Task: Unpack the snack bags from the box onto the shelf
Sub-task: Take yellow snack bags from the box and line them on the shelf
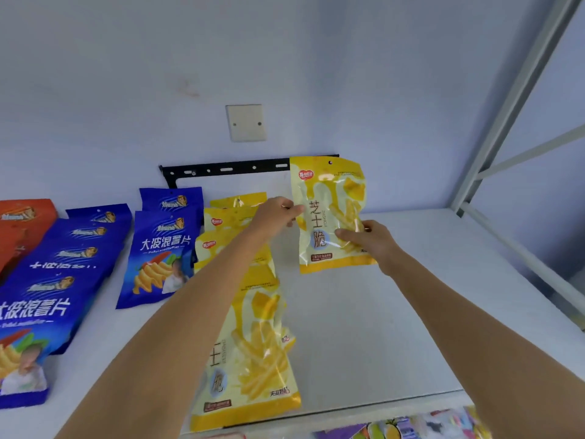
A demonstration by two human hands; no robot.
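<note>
A yellow snack bag (329, 198) with black characters stands upright above the white shelf (395, 312), near the back wall. My left hand (277, 215) pinches its left edge. My right hand (372, 239) grips its lower right part. To the left of it, a row of several yellow snack bags (253, 359) lies overlapped on the shelf, partly hidden under my left forearm. The box is not in view.
Blue chip bags (161, 248) lie in rows at the left, with orange bags (22, 223) at the far left. A black bracket (228, 169) and a wall plate (246, 122) are on the back wall. Grey shelf posts (519, 99) rise at the right. Colourful packets (411, 429) show below the shelf's front edge.
</note>
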